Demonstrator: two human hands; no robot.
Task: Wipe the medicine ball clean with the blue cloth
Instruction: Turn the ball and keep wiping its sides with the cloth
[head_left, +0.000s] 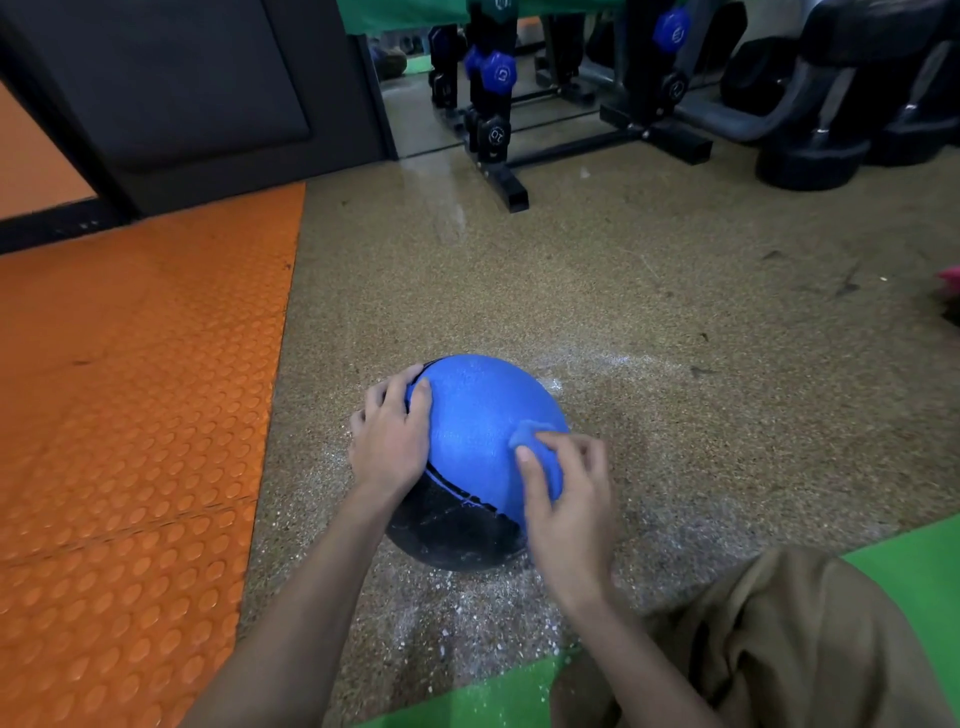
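A blue and black medicine ball (475, 415) sits on the speckled brown floor in the lower middle of the head view. My left hand (389, 434) grips the ball's left side, fingers curled over its edge. My right hand (566, 499) lies on the ball's right side and pinches a small bunched blue cloth (530, 434) against the blue surface. Most of the cloth is hidden under my fingers and blends with the ball's colour.
White powder is scattered on the floor (649, 291) around the ball. An orange studded mat (130, 389) lies to the left, a green mat (914, 571) at the lower right. A dumbbell rack (498, 130) and black weights (810, 150) stand farther back. My brown-clad knee (779, 639) is at the bottom right.
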